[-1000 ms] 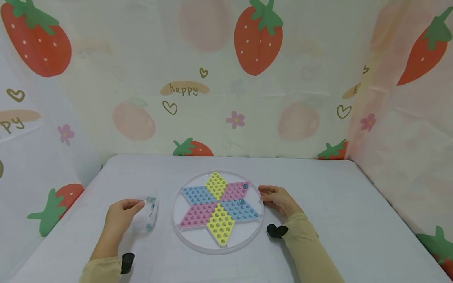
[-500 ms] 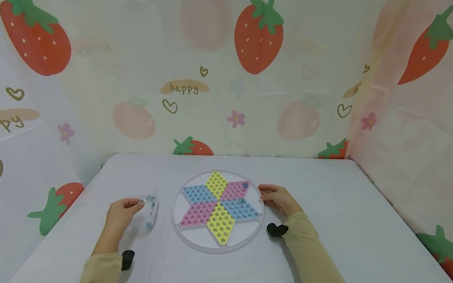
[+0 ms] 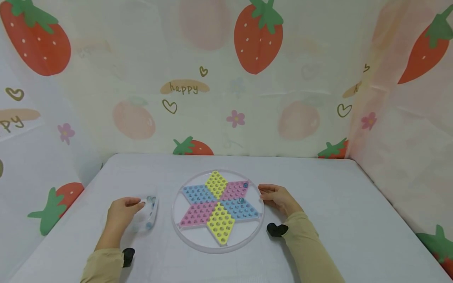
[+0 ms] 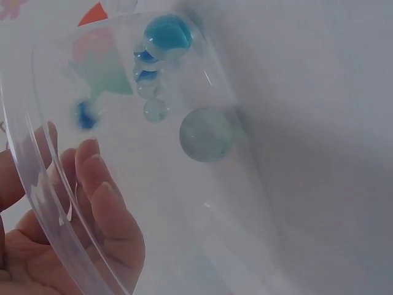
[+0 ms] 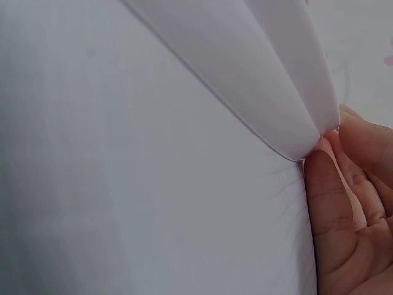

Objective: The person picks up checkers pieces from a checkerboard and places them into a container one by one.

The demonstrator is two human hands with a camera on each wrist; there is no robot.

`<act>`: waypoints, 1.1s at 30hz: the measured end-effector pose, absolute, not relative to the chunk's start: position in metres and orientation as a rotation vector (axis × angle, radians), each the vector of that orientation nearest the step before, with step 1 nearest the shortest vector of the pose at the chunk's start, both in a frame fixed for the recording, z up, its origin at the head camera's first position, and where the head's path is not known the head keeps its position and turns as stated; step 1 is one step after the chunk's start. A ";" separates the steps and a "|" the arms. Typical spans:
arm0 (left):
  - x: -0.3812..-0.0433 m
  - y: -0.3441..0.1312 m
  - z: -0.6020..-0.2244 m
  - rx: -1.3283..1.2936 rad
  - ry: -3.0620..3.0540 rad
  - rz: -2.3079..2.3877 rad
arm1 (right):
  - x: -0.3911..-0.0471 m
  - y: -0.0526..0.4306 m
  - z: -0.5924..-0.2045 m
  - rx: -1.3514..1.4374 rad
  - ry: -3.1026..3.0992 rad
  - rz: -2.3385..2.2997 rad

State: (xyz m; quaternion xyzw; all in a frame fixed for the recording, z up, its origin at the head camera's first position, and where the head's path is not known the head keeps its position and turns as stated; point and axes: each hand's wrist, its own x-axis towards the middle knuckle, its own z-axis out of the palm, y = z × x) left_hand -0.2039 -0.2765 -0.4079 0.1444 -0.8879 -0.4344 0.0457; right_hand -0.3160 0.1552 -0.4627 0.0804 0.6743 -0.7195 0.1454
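My left hand (image 3: 120,216) holds a clear plastic box (image 3: 155,212) by its left side, thumb and fingers drawn together. Several clear and blue marbles (image 4: 168,35) lie along the box's far side in the left wrist view. A blurred blue spot shows just past the fingertips. My right hand (image 3: 279,198) pinches the right rim of a round Chinese checkers board (image 3: 191,245); its thumb and fingers meet that rim in the right wrist view. One marble (image 3: 245,185) sits on a pink point of the star, another marble (image 3: 242,200) on a blue one.
A white-covered table (image 3: 311,184) carries the box at left and the board in the middle. Behind it and at both sides hangs a curtain (image 3: 226,94) printed with strawberries. A black strap (image 3: 277,230) is on the right wrist and a similar black strap (image 3: 128,257) on the left.
My left hand and the clear box have shifted very slightly, and more of the box's near edge shows. The right hand, the board and its two marbles stay as they were.
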 end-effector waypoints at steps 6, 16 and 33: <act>-0.204 -0.278 -0.409 0.486 -2.683 -1.358 | -0.316 0.154 -0.462 0.245 1.954 -2.061; -0.204 -0.276 -0.402 0.526 -2.644 -1.457 | -0.316 0.154 -0.462 0.226 1.949 -2.076; -0.211 -0.256 -0.385 0.420 -2.558 -1.639 | -0.314 0.155 -0.460 0.226 1.952 -2.060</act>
